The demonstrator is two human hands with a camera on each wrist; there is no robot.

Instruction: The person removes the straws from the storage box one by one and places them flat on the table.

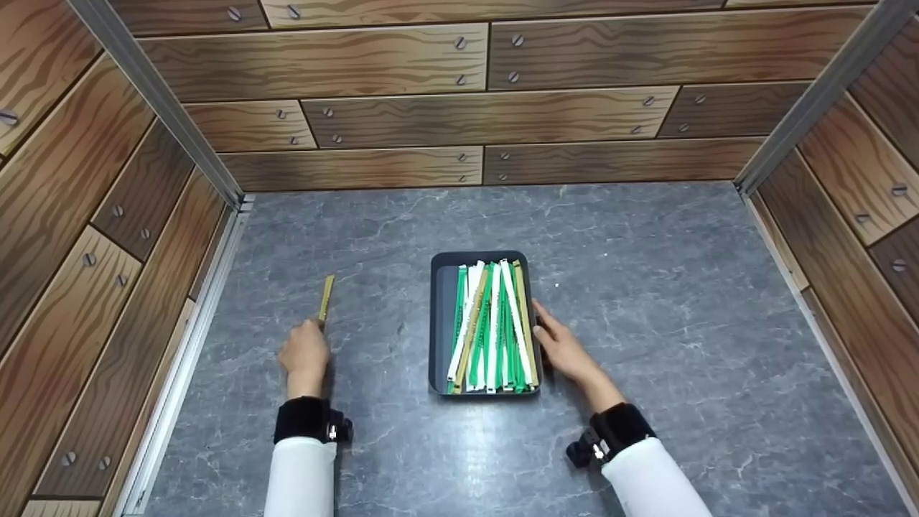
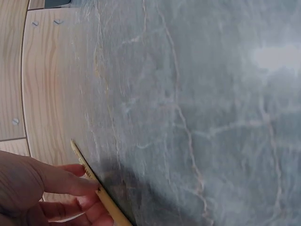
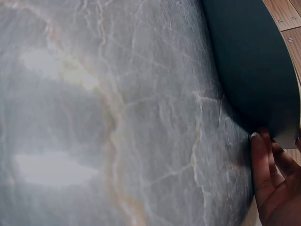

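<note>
My left hand (image 1: 305, 352) pinches a thin gold stick packet (image 1: 327, 298) left of the tray, its far end pointing away from me. In the left wrist view, the thumb and fingers grip the packet (image 2: 113, 207) close above the grey surface. A dark rectangular tray (image 1: 443, 323) sits near the middle, holding several long thin green, white and gold packets (image 1: 494, 327) laid lengthwise. At the tray's right side, my right hand (image 1: 563, 348) holds its edge. The right wrist view shows fingers (image 3: 261, 160) against the tray's dark outer wall (image 3: 254, 66); part of the grip is hidden.
The grey marbled tabletop (image 1: 646, 287) stretches around the tray. Wood-patterned panels (image 1: 402, 118) rise at the back and on both sides, with metal corner posts (image 1: 165, 108) between them.
</note>
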